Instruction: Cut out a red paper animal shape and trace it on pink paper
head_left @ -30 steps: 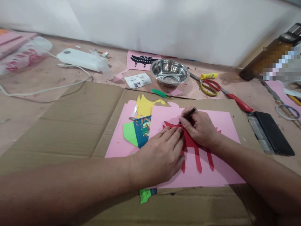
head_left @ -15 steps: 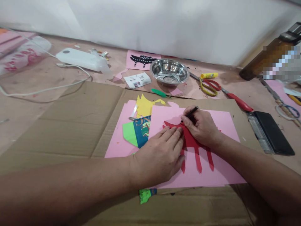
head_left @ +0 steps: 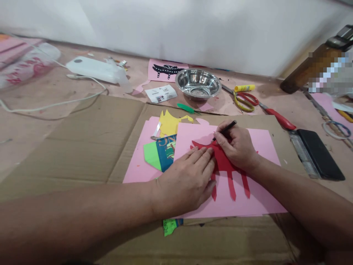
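Note:
A red paper cutout (head_left: pixel 224 160) of an animal with pointed legs lies on a pink sheet (head_left: pixel 259 191). My left hand (head_left: pixel 190 180) rests flat across the cutout's left part, fingers stretched out and pressing it to the sheet. Between the fingers and thumb of my right hand (head_left: pixel 237 143) is a black pen (head_left: pixel 228 127), tilted, its tip at the cutout's upper edge. My right hand covers much of the cutout's right side. Under the pink sheet, green and blue printed paper (head_left: pixel 166 160) pokes out on the left, near a yellow paper cutout (head_left: pixel 168 124).
Brown cardboard (head_left: pixel 82 147) lies beneath the papers. Behind stand a steel bowl (head_left: pixel 198 85), scissors (head_left: pixel 245 102) and a yellow glue stick (head_left: pixel 244 88). A red-handled tool (head_left: pixel 281 118), a black phone-like slab (head_left: pixel 321 154) and a brown bottle (head_left: pixel 306 68) are at right; a white power bank (head_left: pixel 93 69) at left.
The pen in my right hand tilts slightly differently, its back end a little further right and higher. My left hand stays in place on the red cutout.

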`<state>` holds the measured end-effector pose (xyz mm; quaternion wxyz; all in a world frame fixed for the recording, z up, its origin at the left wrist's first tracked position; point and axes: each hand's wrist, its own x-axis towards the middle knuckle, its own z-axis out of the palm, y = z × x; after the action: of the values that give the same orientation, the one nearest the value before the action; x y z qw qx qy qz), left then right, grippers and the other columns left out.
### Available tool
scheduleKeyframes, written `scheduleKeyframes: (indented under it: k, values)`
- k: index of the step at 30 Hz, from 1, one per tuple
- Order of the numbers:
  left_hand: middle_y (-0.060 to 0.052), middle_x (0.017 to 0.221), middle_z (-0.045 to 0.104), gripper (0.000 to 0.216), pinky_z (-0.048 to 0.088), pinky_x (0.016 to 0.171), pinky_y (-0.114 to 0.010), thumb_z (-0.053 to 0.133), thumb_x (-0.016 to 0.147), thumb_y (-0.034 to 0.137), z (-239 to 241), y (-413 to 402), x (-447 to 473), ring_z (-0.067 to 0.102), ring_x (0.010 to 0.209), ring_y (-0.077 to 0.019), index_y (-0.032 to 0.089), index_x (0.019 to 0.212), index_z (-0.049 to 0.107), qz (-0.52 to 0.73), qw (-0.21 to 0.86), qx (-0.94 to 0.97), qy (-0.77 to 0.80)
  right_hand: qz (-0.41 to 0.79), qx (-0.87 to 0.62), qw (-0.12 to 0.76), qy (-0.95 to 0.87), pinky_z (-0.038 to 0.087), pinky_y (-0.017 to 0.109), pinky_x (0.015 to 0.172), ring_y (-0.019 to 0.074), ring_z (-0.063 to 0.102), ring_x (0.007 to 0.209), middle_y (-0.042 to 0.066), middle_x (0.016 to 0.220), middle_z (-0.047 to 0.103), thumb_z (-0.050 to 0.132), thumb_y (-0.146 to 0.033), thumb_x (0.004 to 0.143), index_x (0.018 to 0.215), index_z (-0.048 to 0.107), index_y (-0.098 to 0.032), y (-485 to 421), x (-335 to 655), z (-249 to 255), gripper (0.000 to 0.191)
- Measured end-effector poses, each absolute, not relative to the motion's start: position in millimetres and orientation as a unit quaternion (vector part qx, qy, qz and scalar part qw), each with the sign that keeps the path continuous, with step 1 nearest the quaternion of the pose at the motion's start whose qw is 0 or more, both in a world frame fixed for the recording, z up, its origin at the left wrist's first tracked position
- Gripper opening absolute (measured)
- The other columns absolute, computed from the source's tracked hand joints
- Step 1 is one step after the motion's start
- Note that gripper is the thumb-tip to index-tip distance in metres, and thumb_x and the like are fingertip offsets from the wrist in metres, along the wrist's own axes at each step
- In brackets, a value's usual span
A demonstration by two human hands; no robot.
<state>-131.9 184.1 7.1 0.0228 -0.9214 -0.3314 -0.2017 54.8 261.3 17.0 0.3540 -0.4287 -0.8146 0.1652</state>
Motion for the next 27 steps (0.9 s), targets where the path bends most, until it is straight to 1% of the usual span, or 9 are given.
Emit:
scheduleKeyframes:
  k: [4,9,16,19,23,25,27]
  values:
    - [-0.023,0.131,0.064,0.041,0.048,0.107,-0.043,0.044,0.098,0.03,7.9,184.3,-131.8,0.063,0.121,-0.0299,0.001,0.12,0.064,-0.196,0.023,-0.924,-0.327,0.177,-0.404,0.382,-0.812,0.051,0.03,0.069,0.0167,0.062,0.072,0.004,0.08,0.067,0.056,-0.024,0.09,0.085,0.06,-0.019,262.1,54.3,16.5,0.008]
    - [-0.023,0.131,0.063,0.037,0.048,0.108,-0.043,0.049,0.096,0.029,7.3,184.2,-132.2,0.061,0.123,-0.0304,0.003,0.117,0.065,-0.191,0.024,-0.923,-0.333,0.203,-0.383,0.376,-0.819,0.053,0.033,0.073,0.0183,0.063,0.076,0.004,0.081,0.068,0.057,-0.028,0.091,0.086,0.059,-0.021,264.7,53.8,13.7,0.009]
    - [-0.022,0.13,0.064,0.039,0.049,0.105,-0.042,0.053,0.095,0.033,10.3,185.3,-131.0,0.062,0.12,-0.0304,0.004,0.117,0.066,-0.158,0.041,-0.928,-0.334,0.21,-0.358,0.382,-0.826,0.053,0.032,0.07,0.0178,0.065,0.073,0.004,0.081,0.068,0.057,-0.029,0.092,0.088,0.06,-0.02,266.9,54.8,11.2,0.01]
    - [-0.021,0.133,0.063,0.045,0.048,0.104,-0.041,0.054,0.096,0.039,13.6,181.8,-127.9,0.06,0.122,-0.0301,0.004,0.122,0.064,-0.131,0.046,-0.926,-0.351,0.213,-0.357,0.383,-0.825,0.053,0.032,0.069,0.0177,0.065,0.071,0.004,0.08,0.069,0.057,-0.029,0.092,0.089,0.06,-0.02,267.5,55.2,11.0,0.01]
    - [-0.024,0.133,0.062,0.064,0.044,0.107,-0.045,0.051,0.096,0.054,13.9,176.0,-120.0,0.057,0.125,-0.0336,0.0,0.129,0.059,-0.112,0.042,-0.915,-0.385,0.218,-0.347,0.389,-0.825,0.053,0.032,0.069,0.0175,0.066,0.071,0.004,0.078,0.068,0.058,-0.028,0.091,0.089,0.059,-0.02,268.2,56.0,10.4,0.009]
    - [-0.023,0.131,0.063,0.063,0.042,0.109,-0.047,0.05,0.096,0.056,12.8,174.3,-116.3,0.056,0.126,-0.0345,0.001,0.125,0.061,-0.118,0.036,-0.911,-0.394,0.232,-0.344,0.393,-0.821,0.053,0.032,0.068,0.0176,0.066,0.07,0.004,0.079,0.068,0.058,-0.029,0.091,0.089,0.059,-0.02,268.5,56.3,9.4,0.009]
    - [-0.021,0.128,0.064,0.058,0.041,0.109,-0.047,0.05,0.096,0.054,11.8,173.3,-114.0,0.057,0.124,-0.034,0.004,0.12,0.063,-0.13,0.03,-0.905,-0.403,0.247,-0.344,0.392,-0.817,0.053,0.033,0.069,0.018,0.067,0.071,0.004,0.08,0.068,0.058,-0.03,0.091,0.089,0.059,-0.019,268.6,56.6,8.0,0.011]
